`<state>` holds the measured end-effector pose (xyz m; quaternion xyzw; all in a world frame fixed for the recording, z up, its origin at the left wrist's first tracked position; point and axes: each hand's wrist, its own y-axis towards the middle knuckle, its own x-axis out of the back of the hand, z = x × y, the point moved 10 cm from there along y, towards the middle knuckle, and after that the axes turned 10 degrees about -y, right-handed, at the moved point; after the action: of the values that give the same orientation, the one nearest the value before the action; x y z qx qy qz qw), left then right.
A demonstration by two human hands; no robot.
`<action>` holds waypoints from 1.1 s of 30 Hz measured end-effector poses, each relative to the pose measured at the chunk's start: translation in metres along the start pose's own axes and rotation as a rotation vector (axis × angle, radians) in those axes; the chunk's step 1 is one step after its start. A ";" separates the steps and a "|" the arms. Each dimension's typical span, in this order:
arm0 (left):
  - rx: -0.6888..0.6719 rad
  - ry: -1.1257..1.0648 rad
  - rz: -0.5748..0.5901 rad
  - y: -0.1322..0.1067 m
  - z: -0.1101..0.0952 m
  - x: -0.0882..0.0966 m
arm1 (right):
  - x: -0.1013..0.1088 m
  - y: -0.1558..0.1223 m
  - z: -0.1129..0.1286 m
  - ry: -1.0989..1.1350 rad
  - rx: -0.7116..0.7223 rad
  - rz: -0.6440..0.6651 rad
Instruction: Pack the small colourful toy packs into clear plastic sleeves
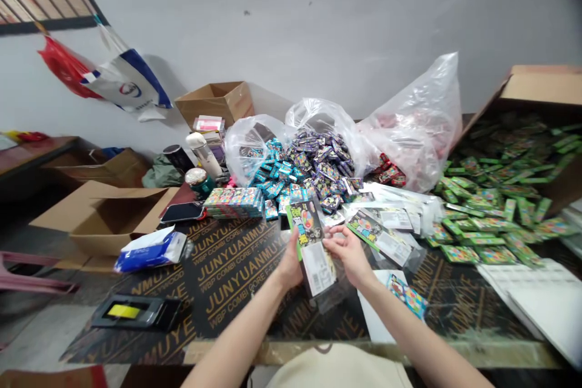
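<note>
Clear plastic wraps the flat packet (313, 250) held in both hands above the near middle of the black table sheet (227, 276) with its gold lettering. In the head view, the packet's long axis runs away from the person, leaning a little to the left. Its green printed end points toward the heaps at the back and its white labelled end points toward the body. Its printed face is turned up to the camera. The left hand (290, 264) is closed on the packet's left edge, thumb across the front. The right hand (349, 253) pinches the right edge near the upper half, fingers curled. Just right of the hands lies a similar packet (379, 236), flat and slanting. A small colourful pack (408, 297) rests near the right forearm. Behind the hands sits a mound of blue and purple packs (302, 170) spilling from clear bags (421, 115). Green packs (495, 200) pour from a tipped cardboard box (545, 88) on the right. To the left are a stack of boxes (234, 202), a phone (182, 212) and a tissue pack (152, 250).
</note>
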<state>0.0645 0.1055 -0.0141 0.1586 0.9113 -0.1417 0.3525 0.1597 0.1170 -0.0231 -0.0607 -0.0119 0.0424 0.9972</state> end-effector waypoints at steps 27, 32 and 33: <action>0.061 0.174 -0.067 -0.060 0.004 -0.011 | -0.019 -0.017 0.057 -0.556 0.411 0.304; -0.012 0.082 -0.166 -0.055 -0.004 0.009 | -0.002 -0.013 0.033 -0.206 0.255 -0.009; -0.036 0.106 -0.163 -0.055 -0.006 0.011 | -0.015 -0.015 0.023 -0.162 0.196 0.103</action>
<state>0.0325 0.0599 -0.0095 0.0847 0.9409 -0.1450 0.2940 0.1455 0.1032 0.0009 0.0401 -0.0849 0.0994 0.9906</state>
